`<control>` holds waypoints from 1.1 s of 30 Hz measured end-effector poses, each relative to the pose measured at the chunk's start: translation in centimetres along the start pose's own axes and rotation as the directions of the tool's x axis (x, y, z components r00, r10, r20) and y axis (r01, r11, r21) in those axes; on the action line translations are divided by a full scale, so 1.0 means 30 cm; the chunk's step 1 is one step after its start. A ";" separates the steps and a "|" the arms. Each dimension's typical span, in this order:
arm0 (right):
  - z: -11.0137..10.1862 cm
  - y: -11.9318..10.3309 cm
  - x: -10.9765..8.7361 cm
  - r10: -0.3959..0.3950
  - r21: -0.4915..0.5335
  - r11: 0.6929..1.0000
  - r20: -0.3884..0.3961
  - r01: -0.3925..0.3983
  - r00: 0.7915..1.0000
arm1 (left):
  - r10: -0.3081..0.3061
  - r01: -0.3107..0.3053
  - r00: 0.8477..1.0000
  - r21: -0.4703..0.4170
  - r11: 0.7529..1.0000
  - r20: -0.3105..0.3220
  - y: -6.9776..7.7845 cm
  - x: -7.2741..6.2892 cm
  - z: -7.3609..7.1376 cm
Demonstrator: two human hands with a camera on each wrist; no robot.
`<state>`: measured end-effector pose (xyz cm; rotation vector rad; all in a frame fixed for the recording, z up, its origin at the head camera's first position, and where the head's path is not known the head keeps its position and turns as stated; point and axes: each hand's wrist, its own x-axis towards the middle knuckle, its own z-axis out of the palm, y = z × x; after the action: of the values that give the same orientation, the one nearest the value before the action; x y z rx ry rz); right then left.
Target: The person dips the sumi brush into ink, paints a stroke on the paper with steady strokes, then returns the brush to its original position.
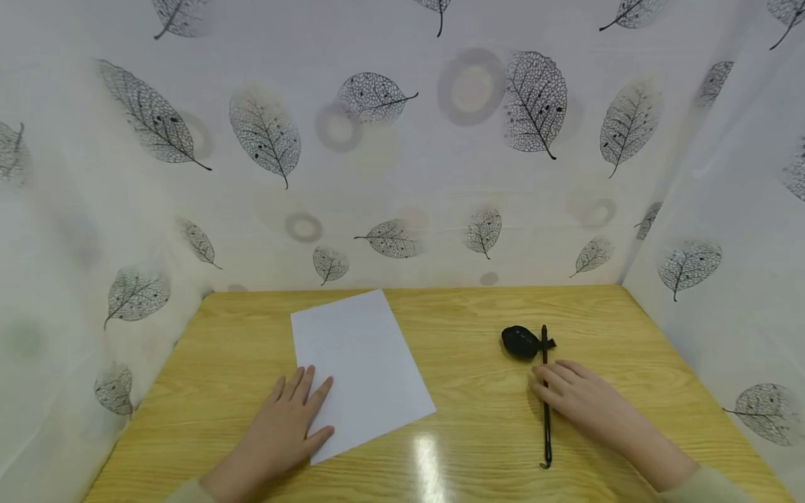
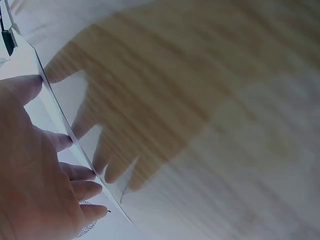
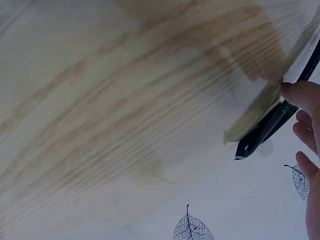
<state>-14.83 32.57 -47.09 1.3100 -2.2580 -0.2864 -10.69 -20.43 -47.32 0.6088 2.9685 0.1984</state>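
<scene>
In the head view, my left hand [image 1: 281, 426] lies with spread fingers over the lower left edge of a white sheet of paper [image 1: 371, 370]. The left wrist view shows the fingertips of this hand [image 2: 42, 170] along the paper's thin edge [image 2: 62, 122]. On the right, my right hand [image 1: 585, 402] has its fingers around a slim dark brush [image 1: 546, 433] with a small hook-like loop at its near end. The far end of the brush lies across the stub of a black oval object [image 1: 520, 342]. In the right wrist view, the thumb and fingers [image 3: 300, 95] meet the brush [image 3: 315, 62].
A yellow wood-grain table [image 1: 472, 391] carries everything, with a bright light reflection near its front middle. White curtains with a leaf print [image 1: 402, 175] hang behind it and on both sides.
</scene>
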 end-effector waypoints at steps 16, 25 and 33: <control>-0.002 0.001 0.029 -0.090 -0.034 0.995 0.029 0.091 0.996 | 0.034 -0.035 0.999 0.021 0.999 0.016 0.013 0.025 0.015; 0.001 0.003 0.032 -0.104 -0.061 0.993 0.029 0.106 0.994 | 0.067 -0.068 0.997 0.034 0.997 0.026 0.028 0.033 0.012; 0.009 0.009 0.035 -0.126 -0.078 0.989 0.012 0.126 0.992 | 0.090 -0.091 0.996 0.047 0.995 0.019 0.039 0.047 0.011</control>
<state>-15.60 31.78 -46.87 1.4145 -2.1504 -0.4207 -11.47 -18.77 -47.58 0.7473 2.9393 0.1289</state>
